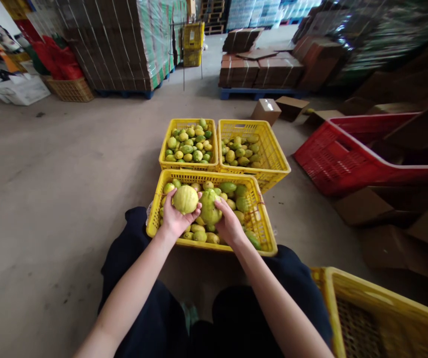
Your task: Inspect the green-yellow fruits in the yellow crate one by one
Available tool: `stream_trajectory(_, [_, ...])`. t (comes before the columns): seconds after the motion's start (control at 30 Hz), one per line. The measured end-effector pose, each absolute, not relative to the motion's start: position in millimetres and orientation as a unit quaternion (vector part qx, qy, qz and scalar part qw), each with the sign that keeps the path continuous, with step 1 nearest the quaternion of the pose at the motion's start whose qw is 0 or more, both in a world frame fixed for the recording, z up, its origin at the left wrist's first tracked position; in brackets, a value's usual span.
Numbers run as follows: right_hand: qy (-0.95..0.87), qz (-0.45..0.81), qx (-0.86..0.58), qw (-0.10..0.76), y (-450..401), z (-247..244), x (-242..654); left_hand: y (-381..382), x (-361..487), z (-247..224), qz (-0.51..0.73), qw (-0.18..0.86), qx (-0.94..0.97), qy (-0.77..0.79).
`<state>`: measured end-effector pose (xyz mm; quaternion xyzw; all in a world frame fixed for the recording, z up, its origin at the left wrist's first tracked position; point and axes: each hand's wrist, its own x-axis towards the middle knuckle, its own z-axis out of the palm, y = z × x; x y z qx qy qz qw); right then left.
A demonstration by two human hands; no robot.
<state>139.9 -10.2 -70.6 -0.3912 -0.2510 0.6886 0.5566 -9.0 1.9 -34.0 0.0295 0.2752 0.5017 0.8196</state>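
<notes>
A round yellow-green fruit (185,200) rests in my left hand (175,219), whose fingers curl round its sides. My right hand (230,222) grips a greener, lumpy fruit (210,207) from its right side. Both fruits are side by side above the near yellow crate (267,229), which holds many green and yellow fruits. Behind it stand two more yellow crates: the left one (189,167) is well filled with smaller fruits, and the right one (273,171) has fruits heaped toward its left side.
A yellow crate (329,308) stands at the lower right, near my leg. Further right are a red crate (322,154) and opened cardboard boxes (363,209). Stacked cartons on a blue pallet (262,93) and a wrapped stack (113,44) stand behind.
</notes>
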Motion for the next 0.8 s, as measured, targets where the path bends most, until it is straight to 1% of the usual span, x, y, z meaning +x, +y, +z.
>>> stream_trajectory(0.4, [-0.287,0.683,-0.404,0.537,-14.4,-69.2,143.4,1.9,-10.2,-32.7,0.505,0.818,0.019,0.274])
stream_trajectory(0.6, [-0.323,0.672,-0.387,0.543,-17.1,-70.9,145.8,2.7,-10.6,-33.3,0.504,0.817,0.019,0.282])
stream_trajectory(0.8, [-0.388,0.632,-0.395,0.543,-18.4,-78.5,149.7,2.3,-10.4,-33.2,0.504,0.818,0.027,0.276])
